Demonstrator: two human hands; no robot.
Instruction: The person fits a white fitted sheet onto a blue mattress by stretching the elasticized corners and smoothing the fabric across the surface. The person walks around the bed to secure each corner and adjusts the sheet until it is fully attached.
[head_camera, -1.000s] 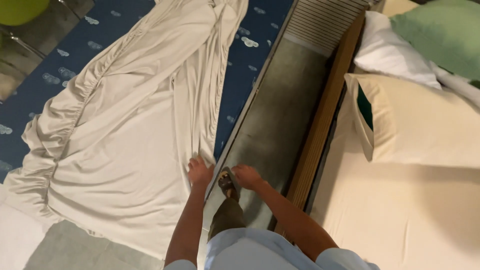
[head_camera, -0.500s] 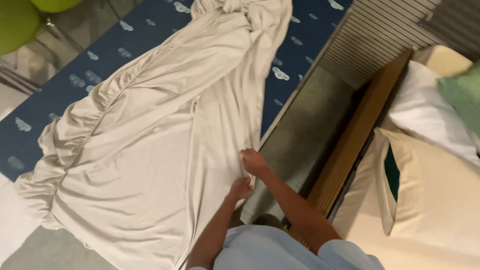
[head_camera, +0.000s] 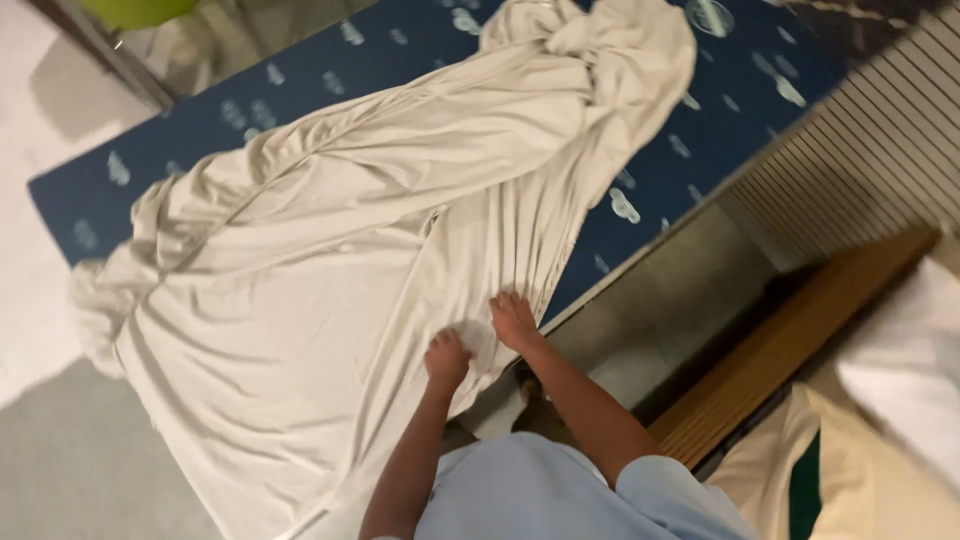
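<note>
A large beige fitted sheet (head_camera: 330, 250) lies spread and wrinkled over a dark blue patterned mattress (head_camera: 720, 130). Its far end is bunched into a knot-like heap at the top. My left hand (head_camera: 446, 358) is closed on the sheet's near edge. My right hand (head_camera: 513, 318) rests just beside it on the same edge, fingers pressing into the cloth. Both forearms reach forward from light blue short sleeves.
A wooden bed frame (head_camera: 790, 350) runs along the right, with cream and white pillows (head_camera: 900, 400) beyond it. A grey floor strip (head_camera: 660, 310) separates mattress and bed. A slatted panel (head_camera: 870, 160) sits at upper right. A green object (head_camera: 135, 10) shows at top left.
The view has swung left and rotated. Both hands moved from the mattress corner by my foot up onto the sheet's edge and gathered it.
</note>
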